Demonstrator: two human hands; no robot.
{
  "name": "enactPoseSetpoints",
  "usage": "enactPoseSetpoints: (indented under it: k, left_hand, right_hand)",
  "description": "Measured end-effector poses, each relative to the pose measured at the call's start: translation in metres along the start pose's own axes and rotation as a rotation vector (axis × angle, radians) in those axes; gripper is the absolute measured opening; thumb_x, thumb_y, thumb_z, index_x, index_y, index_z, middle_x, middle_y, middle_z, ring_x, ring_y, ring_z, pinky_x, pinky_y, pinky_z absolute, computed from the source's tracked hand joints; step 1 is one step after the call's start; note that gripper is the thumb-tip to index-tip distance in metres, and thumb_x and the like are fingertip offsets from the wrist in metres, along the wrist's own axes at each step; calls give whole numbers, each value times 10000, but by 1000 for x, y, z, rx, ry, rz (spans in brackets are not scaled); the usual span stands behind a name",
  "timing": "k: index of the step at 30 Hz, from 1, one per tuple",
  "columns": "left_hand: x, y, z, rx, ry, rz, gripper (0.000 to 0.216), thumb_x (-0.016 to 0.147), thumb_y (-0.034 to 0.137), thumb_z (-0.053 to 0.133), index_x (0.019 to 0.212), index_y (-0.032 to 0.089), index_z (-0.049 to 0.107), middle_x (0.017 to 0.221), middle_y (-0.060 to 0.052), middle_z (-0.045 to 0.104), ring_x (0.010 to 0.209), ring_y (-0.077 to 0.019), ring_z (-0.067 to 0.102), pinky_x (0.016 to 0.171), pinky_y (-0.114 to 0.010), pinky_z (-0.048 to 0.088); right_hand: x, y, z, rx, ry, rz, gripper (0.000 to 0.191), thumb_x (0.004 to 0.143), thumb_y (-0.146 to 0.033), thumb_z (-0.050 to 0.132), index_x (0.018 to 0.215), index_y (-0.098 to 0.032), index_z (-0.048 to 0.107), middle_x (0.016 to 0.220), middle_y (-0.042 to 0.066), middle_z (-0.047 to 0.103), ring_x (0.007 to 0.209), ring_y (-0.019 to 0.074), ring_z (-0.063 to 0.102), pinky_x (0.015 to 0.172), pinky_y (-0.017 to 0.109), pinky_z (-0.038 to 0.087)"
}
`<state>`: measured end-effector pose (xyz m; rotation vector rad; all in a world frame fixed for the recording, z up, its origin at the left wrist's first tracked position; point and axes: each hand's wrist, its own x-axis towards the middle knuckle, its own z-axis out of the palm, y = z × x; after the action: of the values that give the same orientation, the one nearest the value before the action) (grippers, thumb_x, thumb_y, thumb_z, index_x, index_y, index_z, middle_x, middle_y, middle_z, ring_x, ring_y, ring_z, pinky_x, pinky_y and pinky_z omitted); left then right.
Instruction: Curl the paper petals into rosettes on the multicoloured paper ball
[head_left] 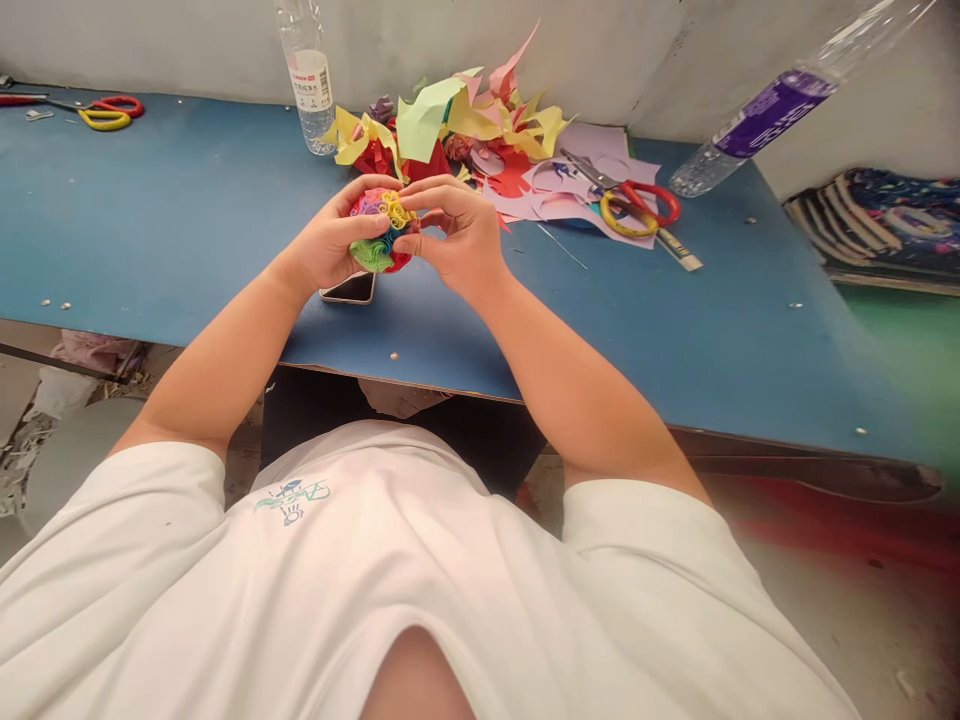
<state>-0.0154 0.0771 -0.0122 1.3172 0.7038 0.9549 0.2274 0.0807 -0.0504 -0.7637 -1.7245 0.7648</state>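
A ball of rolled paper flowers [381, 232] in pink, yellow, green, blue and red is held above the blue table [187, 230]. My left hand [330, 240] cups its left side with the fingers curled round it. My right hand [454, 235] grips the right side, thumb and fingertips pressed on the yellow rolls at the top. A phone [349, 290] lies flat on the table just under my left hand.
A heap of coloured paper scraps [480, 125] lies behind the hands. Red and yellow scissors [637, 200] rest on lilac paper to the right, with a glue stick [679, 250]. A water bottle [307, 75] stands behind, another bottle [757, 120] leans at right. More scissors [105, 110] lie far left.
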Motion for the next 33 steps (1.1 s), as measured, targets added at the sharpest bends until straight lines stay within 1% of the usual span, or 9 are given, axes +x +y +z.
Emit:
enactPoseSetpoints:
  k: [3, 6, 10, 14, 17, 21, 25, 29, 33]
  left_hand:
    - [0, 1, -1, 1, 10, 11, 651, 841, 552, 1083, 1371, 341, 770, 1324, -62, 888, 1381, -400, 929, 878, -419, 771]
    - [1, 4, -6, -17, 44, -16, 642, 931, 698, 1021, 1447, 393, 791, 1496, -70, 919, 1552, -437, 881, 982, -469, 823]
    - [7, 5, -12, -32, 55, -48, 653, 1010, 863, 876, 1427, 361, 862, 1507, -106, 939, 1628, -445, 847, 1052, -452, 847]
    - [12, 4, -13, -78, 58, -71, 670, 1032, 927, 838, 1327, 327, 884, 1402, -106, 962, 1597, -431, 869, 1077, -426, 846]
    - [12, 4, -12, -97, 73, -114, 686, 1074, 966, 789, 1251, 311, 893, 1336, -106, 972, 1527, -414, 901, 1053, -418, 848]
    - [11, 6, -12, -77, 45, -144, 717, 1071, 994, 786, 1182, 291, 882, 1229, -131, 962, 1501, -442, 903, 982, -426, 846]
    - [10, 7, -11, -128, -3, -226, 695, 1137, 945, 721, 1272, 281, 877, 1286, -124, 963, 1454, -435, 908, 986, -468, 844]
    - [11, 4, -9, -234, 42, -276, 641, 1214, 852, 598, 1309, 283, 877, 1388, -95, 974, 1489, -368, 891, 1010, -402, 822]
    - [13, 2, -10, -239, 46, -285, 605, 1171, 858, 683, 1238, 301, 910, 1388, -70, 985, 1472, -343, 915, 1000, -342, 819]
  right_hand:
    - [-1, -2, 1, -15, 32, 5, 798, 848, -1011, 1065, 1361, -432, 867, 1627, 57, 834, 1552, 387, 828, 1340, 588, 748]
    - [-1, 2, 3, -20, 51, -12, 990, 856, -1119, 968, 1567, -457, 780, 1769, 60, 755, 1651, 385, 785, 1357, 556, 740]
    - [-3, 11, 3, -47, 65, -61, 1190, 842, -1167, 933, 1797, -523, 634, 1920, 64, 637, 1801, 408, 671, 1376, 549, 734]
    - [-6, 16, 2, -84, 66, -67, 1269, 838, -1145, 958, 1888, -572, 535, 2024, 60, 532, 1833, 428, 634, 1357, 575, 749]
    - [-8, 14, 1, -154, 54, -74, 1179, 919, -1137, 887, 1897, -568, 557, 2054, 50, 519, 1820, 430, 650, 1356, 580, 751]
    - [-10, 9, 2, -228, 31, -166, 981, 1036, -1045, 844, 1852, -539, 640, 2033, 47, 572, 1839, 440, 632, 1383, 600, 734]
    - [-8, 16, 5, -224, 10, -212, 778, 1116, -953, 815, 1791, -585, 695, 1957, 31, 662, 1881, 441, 581, 1473, 657, 675]
    - [-3, 38, 8, -260, -2, -250, 767, 1174, -993, 662, 1785, -533, 715, 1890, 61, 717, 1757, 423, 708, 1310, 633, 780]
    - [2, 52, 5, -351, 0, -289, 793, 1210, -1010, 557, 1803, -506, 711, 1867, 64, 741, 1645, 383, 796, 1199, 559, 819]
